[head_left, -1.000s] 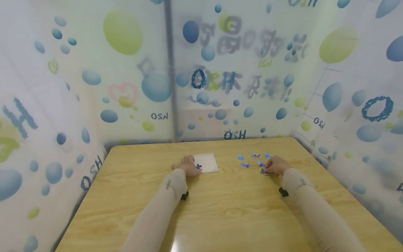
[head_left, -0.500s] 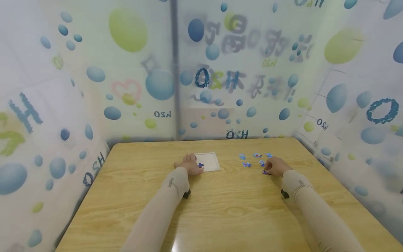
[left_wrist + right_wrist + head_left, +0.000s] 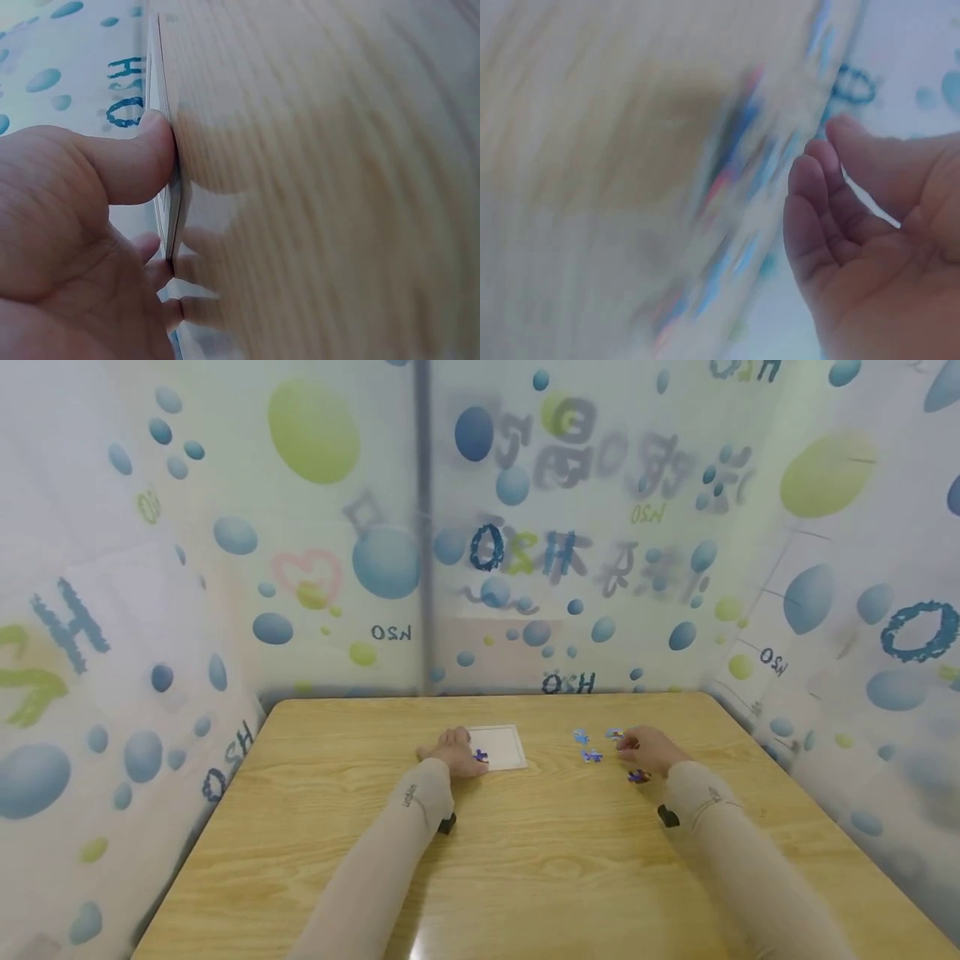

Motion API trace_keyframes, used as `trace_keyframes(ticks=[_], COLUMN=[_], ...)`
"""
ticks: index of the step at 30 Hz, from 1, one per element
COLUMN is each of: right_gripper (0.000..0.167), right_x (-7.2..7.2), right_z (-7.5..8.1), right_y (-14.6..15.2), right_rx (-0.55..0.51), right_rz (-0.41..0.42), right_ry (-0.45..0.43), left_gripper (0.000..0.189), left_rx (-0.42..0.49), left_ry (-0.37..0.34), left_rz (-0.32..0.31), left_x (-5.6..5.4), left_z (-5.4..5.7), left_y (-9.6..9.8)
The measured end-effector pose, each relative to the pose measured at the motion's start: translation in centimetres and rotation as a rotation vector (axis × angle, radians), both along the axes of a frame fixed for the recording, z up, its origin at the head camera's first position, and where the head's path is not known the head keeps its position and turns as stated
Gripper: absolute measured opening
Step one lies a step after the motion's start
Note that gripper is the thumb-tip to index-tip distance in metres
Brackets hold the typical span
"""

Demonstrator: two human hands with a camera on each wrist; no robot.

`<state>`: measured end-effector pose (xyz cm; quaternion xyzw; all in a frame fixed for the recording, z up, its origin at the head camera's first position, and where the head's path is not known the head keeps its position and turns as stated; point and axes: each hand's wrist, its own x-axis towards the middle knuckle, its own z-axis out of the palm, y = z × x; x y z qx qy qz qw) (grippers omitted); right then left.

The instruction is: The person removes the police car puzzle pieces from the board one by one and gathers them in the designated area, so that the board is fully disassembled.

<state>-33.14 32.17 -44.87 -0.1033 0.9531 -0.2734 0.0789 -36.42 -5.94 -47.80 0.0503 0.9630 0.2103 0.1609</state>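
A white puzzle tray (image 3: 502, 746) lies flat on the table, with one blue jigsaw piece (image 3: 480, 757) at its near left corner. My left hand (image 3: 458, 755) grips that corner: in the left wrist view the thumb (image 3: 142, 161) lies along the near edge and the fingers bend round the left side. My right hand (image 3: 649, 751) hovers over the loose pieces, fingers loosely bent; the right wrist view shows nothing between its fingers (image 3: 808, 180). A dark blue and red jigsaw piece (image 3: 639, 776) lies just below this hand. Blue pieces (image 3: 592, 756) lie to its left, others hidden under it.
The wooden table (image 3: 525, 860) ends at a patterned curtain (image 3: 495, 643) behind and on both sides. Further light blue pieces (image 3: 581, 737) lie between the tray and my right hand.
My right hand has let go of the dark blue and red piece and shifted a little up and left. My left hand stays on the tray; the head view has shifted slightly.
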Motion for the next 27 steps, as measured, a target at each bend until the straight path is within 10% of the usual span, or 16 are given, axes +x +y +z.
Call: trace_keyframes(ticks=[16, 27], right_gripper=[0.027, 0.018], right_x=[-4.2, -4.6], right_z=[-0.4, -1.4], right_y=[-17.6, -22.1], right_rx=[-0.012, 0.058], right_rz=[0.181, 0.191], right_ry=[-0.015, 0.002], left_gripper=[0.068, 0.066], left_rx=[-0.024, -0.005], left_ry=[0.013, 0.024], left_rz=[0.012, 0.008], left_x=[-0.2, -0.7], left_z=[-0.1, -0.5], left_y=[0.4, 0.3])
